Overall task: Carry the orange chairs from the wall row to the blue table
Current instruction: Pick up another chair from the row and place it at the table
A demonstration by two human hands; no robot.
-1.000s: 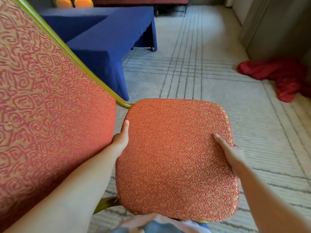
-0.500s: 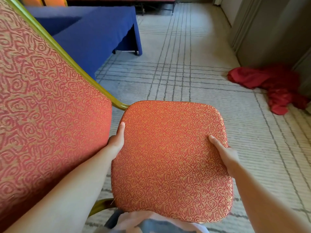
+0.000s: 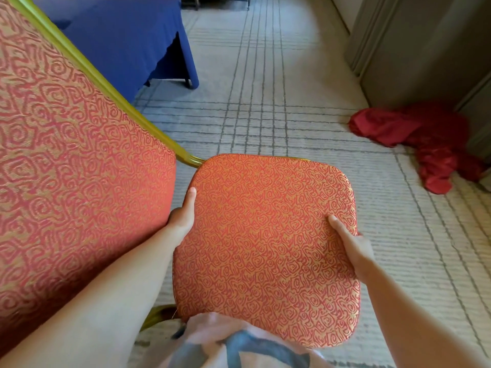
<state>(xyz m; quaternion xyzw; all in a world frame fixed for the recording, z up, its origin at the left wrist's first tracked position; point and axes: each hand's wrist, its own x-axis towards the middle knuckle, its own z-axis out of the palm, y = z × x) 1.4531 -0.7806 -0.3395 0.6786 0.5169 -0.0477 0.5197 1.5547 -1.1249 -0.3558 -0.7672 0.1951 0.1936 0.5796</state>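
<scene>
While the chair (image 3: 265,248) is held up in front of the body, apparently off the carpet (image 3: 265,102), the carrying step is judged to be in hand, with delivery not yet made. The seat is gripped at both sides. The left hand (image 3: 182,216) is clamped on the left edge with the thumb laid along the top. The right hand (image 3: 350,243) is on the right edge with the thumb flat on the fabric. The remaining fingers are hidden beneath the seat. The backrest (image 3: 66,168) is tilted up at the left of view, close to the camera, with its gold frame (image 3: 79,62) running down to the seat.

The tabletop (image 3: 114,35), draped in blue cloth, is seen ahead and to the left, well apart from the chair. A leftward turn and a short walk are judged to be required, followed by lowering of the chair beside the near corner.

Open carpet is noted ahead and to the right. Two hazards are recorded: the draped corner and table leg (image 3: 187,82) near the line of approach, and a red cloth (image 3: 425,139) heaped on the floor by the wall (image 3: 425,49) at the right. Sight to the left is largely blocked by the backrest, so clearance on that side cannot be confirmed.
</scene>
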